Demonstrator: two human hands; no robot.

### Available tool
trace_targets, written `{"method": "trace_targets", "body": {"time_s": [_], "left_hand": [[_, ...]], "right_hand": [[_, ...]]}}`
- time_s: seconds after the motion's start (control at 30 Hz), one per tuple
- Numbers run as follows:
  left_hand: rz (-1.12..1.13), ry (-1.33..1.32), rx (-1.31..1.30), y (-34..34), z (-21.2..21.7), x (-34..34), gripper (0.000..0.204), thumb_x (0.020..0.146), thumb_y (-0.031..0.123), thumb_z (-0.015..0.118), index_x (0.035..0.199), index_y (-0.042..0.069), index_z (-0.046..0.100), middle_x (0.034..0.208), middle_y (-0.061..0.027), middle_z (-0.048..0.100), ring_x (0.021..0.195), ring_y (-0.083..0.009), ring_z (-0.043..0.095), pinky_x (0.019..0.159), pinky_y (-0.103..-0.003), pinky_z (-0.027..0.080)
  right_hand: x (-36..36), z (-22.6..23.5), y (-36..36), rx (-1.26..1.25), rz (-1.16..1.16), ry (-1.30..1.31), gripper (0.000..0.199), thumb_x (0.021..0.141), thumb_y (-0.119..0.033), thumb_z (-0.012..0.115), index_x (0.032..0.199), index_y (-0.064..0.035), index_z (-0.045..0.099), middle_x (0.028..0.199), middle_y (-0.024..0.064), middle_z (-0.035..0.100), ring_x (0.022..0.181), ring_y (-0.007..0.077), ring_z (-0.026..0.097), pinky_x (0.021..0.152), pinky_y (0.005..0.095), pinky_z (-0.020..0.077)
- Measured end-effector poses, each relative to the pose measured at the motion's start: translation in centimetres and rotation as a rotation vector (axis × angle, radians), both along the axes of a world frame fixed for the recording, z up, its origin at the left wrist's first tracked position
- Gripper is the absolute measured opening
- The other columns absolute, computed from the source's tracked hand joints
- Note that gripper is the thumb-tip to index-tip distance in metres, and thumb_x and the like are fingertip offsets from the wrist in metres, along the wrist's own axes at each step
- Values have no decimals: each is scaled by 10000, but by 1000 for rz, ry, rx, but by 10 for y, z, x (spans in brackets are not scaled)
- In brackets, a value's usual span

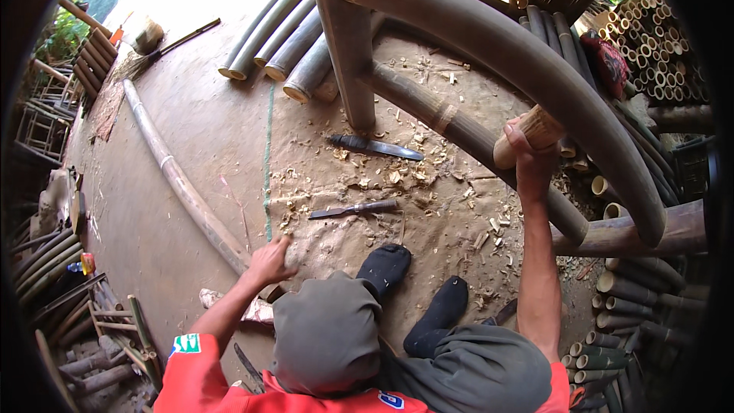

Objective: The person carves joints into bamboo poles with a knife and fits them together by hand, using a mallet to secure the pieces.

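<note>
My right hand (533,160) is closed around a short, thick, round wooden block (539,128), pale and rough, like a mallet head. It is held by the lower rail of a large bamboo frame (482,27); whether they touch I cannot tell. The frame has thick curved rails joined to posts. My left hand (271,261) is beside my knee with fingers apart, holding nothing, near the end of a long bamboo pole (183,180) on the ground. Between my feet and the frame lie a chisel (353,209) and a dark-handled knife (376,147).
Pale shavings (395,177) litter the ground around the tools. Thick bamboo lengths (287,38) lie beyond the frame's post. Cut bamboo is stacked at the far right (654,50) and near right (604,359). More poles (50,268) lie at the left edge. A green line (268,160) crosses the ground.
</note>
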State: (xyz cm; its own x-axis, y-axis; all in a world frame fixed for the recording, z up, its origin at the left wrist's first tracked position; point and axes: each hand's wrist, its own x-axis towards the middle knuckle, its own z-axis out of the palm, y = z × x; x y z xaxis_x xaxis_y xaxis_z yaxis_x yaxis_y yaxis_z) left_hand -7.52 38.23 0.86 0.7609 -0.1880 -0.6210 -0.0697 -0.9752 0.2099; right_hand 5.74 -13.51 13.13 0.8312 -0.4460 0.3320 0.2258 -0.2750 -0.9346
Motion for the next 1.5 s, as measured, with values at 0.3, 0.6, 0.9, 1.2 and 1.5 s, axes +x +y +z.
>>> {"method": "trace_targets", "body": {"time_s": [0.3,0.6,0.9,1.2,1.5], "left_hand": [[-181,-584,-166,-151,-87,86,454,815,234,787,1171,71,556,1119,-156,613,1075,-352,630,894,-479,517],[-104,-776,-162,-138,-63,204,289,889,81,633,1171,114,582,980,-154,651,877,-359,713,716,-474,591],[-244,-548,-44,-124,-58,251,243,862,207,719,1066,86,666,950,-178,756,893,-383,757,762,-510,601],[-21,-618,-85,-3,44,92,204,812,161,750,947,84,618,803,-176,700,758,-395,707,705,-517,548],[875,-923,-329,205,115,-93,253,763,208,759,853,8,635,717,-45,572,659,-164,537,619,-384,472]], "right_hand": [[5,-1,8,1,56,-21,182,838,-102,839,954,-2,738,907,48,761,836,131,728,819,308,573],[3,-6,-1,39,48,-50,186,827,-107,839,943,-6,735,890,54,758,813,135,727,800,307,572],[2,3,9,33,28,-58,170,811,-85,831,922,-2,732,874,64,757,814,146,736,805,317,579],[4,-17,1,-82,-64,-50,241,807,-134,873,947,7,736,868,72,758,797,166,724,793,337,564],[1,-7,10,-77,-91,-75,359,772,-195,883,984,16,685,910,58,707,853,175,670,835,350,538]]}}
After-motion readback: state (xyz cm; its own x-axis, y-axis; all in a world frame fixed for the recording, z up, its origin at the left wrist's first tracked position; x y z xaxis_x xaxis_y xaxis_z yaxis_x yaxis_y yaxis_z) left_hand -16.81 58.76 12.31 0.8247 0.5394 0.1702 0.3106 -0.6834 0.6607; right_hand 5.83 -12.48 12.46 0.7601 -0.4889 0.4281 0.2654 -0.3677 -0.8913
